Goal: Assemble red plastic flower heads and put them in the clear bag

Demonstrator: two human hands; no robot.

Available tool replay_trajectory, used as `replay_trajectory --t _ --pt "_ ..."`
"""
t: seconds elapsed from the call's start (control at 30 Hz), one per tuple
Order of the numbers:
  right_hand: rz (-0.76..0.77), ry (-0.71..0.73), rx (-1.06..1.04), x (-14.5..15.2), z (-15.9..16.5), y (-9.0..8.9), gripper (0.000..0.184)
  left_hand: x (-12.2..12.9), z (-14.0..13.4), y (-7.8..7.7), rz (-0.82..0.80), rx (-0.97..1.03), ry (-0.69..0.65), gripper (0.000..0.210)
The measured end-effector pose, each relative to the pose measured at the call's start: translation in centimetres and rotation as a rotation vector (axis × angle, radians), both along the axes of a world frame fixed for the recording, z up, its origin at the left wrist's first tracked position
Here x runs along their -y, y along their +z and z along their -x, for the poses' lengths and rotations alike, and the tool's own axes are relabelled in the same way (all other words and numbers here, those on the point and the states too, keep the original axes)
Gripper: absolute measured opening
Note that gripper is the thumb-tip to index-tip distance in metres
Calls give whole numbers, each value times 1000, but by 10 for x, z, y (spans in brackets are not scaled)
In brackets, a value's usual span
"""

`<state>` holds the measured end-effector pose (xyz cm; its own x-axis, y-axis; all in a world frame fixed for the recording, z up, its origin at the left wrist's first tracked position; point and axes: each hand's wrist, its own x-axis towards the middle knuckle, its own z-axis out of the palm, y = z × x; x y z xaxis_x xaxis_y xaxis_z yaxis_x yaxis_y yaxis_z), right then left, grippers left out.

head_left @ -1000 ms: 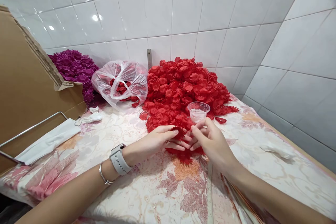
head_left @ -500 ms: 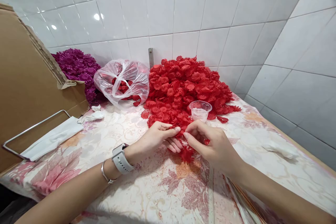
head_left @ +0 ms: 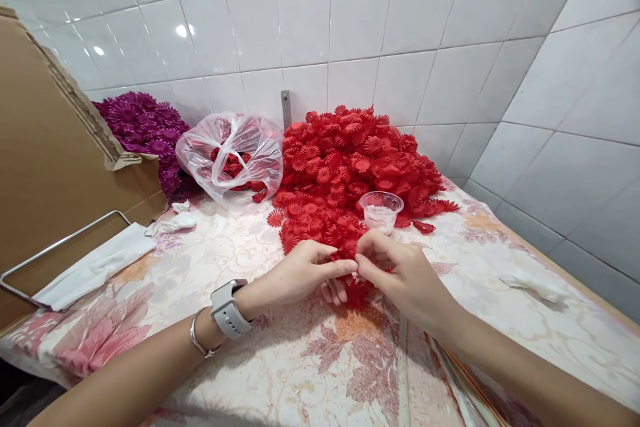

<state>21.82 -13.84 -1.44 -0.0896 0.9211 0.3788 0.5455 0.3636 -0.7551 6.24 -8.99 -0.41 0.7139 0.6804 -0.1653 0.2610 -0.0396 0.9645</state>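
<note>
My left hand (head_left: 317,270), with a watch and a bangle at the wrist, is closed with thumb and fingers around a red artificial flower (head_left: 342,255), mostly hidden by the fingers. Pinched at the fingertips, my right hand (head_left: 400,270) meets the left thumb tip; whatever lies in its pinch is too small to make out. Just behind both hands rises a big heap of red artificial flowers (head_left: 350,160) with fringed petals. A clear plastic cup (head_left: 381,210) with something whitish in it stands at the heap's front right, beyond my right hand.
A tied clear plastic bag (head_left: 233,160) of red flowers sits left of the heap, with purple flowers (head_left: 143,130) beyond. At left are a cardboard box (head_left: 60,147), a metal wire frame (head_left: 65,240) and a white strip (head_left: 95,267). A flowered cloth (head_left: 280,373) covers the table; tiled walls enclose it.
My left hand has turned and shifted slightly down and right, so its thumb tip now meets the right fingertips. My right hand stays almost in place, still pinched.
</note>
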Motion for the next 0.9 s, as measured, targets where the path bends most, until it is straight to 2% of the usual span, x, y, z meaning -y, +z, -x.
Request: replay_trajectory --t 0.17,0.37,0.43,0.57,0.7,0.73,0.77,0.9 --pt "-60 -241 24 1 3 -3 12 4 -4 -1 79 12 -10 32" --pt "-166 -390 19 3 5 -6 12 8 -5 8 220 127 -117 30" --pt "-216 -412 31 3 7 -8 12 10 -7 11 200 106 -83 30" --pt "-414 -379 180 5 9 -12 10 12 -9 11 14 -23 55 29" --pt "-583 -296 350 9 10 -12 13 -3 -1 1 -389 -140 286 24" --pt "-591 -289 361 9 10 -12 13 -10 2 -1 -462 -169 350 25" --pt "-578 -289 365 9 10 -12 12 -16 5 -3 -492 -173 358 25" --pt "-348 -324 373 3 5 -13 4 -28 10 -2 -510 -92 290 19"
